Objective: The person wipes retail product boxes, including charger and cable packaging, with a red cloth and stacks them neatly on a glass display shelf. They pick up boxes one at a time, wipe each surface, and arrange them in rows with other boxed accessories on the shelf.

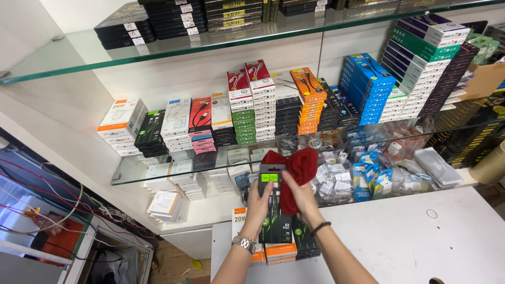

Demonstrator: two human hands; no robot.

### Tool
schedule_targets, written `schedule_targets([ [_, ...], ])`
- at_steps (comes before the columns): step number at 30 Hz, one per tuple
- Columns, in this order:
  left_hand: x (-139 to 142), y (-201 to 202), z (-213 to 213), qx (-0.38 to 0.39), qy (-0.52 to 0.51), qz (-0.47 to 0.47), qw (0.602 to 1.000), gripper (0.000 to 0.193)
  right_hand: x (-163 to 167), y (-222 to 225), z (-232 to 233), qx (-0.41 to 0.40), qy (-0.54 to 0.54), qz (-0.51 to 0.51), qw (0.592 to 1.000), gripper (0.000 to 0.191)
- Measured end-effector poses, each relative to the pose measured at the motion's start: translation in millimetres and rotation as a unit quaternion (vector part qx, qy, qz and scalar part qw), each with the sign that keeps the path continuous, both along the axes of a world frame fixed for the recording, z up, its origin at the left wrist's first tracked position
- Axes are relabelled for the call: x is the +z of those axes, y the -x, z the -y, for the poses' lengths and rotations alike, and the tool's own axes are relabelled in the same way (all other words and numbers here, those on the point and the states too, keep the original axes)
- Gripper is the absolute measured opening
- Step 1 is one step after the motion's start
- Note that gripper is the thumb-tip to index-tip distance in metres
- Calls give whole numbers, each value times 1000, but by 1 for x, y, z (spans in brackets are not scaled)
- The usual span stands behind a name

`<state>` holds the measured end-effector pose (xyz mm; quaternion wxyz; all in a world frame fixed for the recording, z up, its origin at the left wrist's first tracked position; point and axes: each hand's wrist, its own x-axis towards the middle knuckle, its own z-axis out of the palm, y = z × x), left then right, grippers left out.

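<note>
Black cable box (271,176) gripped by left hand (259,202), right hand (300,197) clutching red cloth (297,171) against it, above stacked boxes (276,239) on the white bench (410,236), before glass shelf (158,176)

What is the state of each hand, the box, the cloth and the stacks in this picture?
Left hand: closed in a grip on the box.
Right hand: holding the cloth against the box.
Slim black and green cardboard box: upright, held above the table stack.
Dark red cloth: bunched, pressed to the box.
Stack of small boxes on the white table: lying flat.
Glass shelf: loaded with piled boxes.
</note>
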<state>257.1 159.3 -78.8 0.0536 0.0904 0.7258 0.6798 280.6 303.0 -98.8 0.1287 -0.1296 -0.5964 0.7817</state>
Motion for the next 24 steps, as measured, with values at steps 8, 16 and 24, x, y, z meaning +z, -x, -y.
schedule_targets([
  [8,-35,29,23,49,1,78,996,82,5,-21,7,169,115,212,956,58],
  [16,-38,55,69,226,-186,58,955,57,-1,-33,34,226,-90,37,969,66],
  [24,-57,29,37,152,-337,78,926,43,34,-19,72,33,-533,-91,841,55],
])
